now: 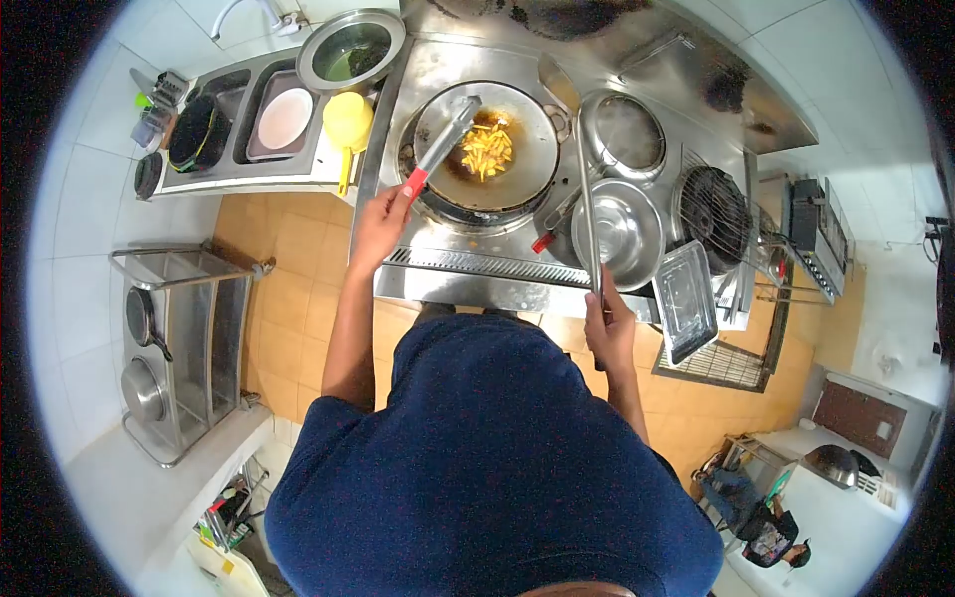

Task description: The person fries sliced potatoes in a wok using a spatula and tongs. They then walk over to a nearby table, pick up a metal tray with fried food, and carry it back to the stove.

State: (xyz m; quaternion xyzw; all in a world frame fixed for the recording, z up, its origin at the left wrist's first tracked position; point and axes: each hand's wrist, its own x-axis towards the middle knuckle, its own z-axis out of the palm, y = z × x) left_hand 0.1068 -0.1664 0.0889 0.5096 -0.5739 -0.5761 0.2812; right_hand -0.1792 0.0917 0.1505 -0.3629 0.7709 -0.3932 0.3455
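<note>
My left hand [381, 231] is closed round the red handle of metal tongs [445, 144], whose far end reaches over the wok [435, 189]. Yellow strips of food [486, 149] lie in a heap in the wok, with brownish liquid around them. In my right hand [610, 323] is the long handle of a wok spatula [559, 84]. Its blade is up beyond the wok's right rim, apart from the food. The handle passes over the left side of a steel bowl [619, 234].
A lidded pot [624, 134], a wire rack [716, 214] and a clear rectangular tray [686, 303] stand to the right. At left are a sink [249, 129], a yellow ladle-like scoop [347, 121] and a large metal basin [350, 50]. Another person [761, 517] sits at lower right.
</note>
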